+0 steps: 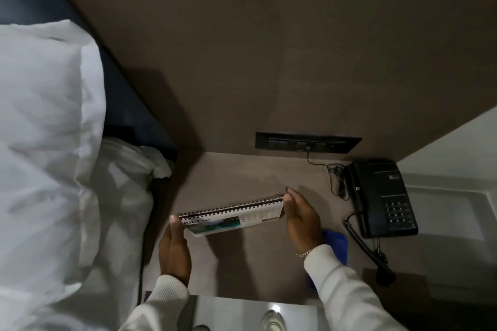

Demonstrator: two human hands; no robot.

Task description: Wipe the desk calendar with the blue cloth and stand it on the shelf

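A spiral-bound desk calendar (231, 216) with a July page stands on the brown shelf (242, 174), its wire binding on top. My left hand (174, 247) presses its left end with flat fingers. At the right end my right hand (302, 219) grips it with thumb and fingers. The blue cloth (336, 243) lies on the shelf under and behind my right wrist, partly hidden by the sleeve.
A black corded telephone (382, 196) sits at the shelf's right, its coiled cord (363, 247) trailing toward the front edge. A dark socket panel (308, 142) with a plugged cable is on the back wall. White pillows (48, 142) fill the left.
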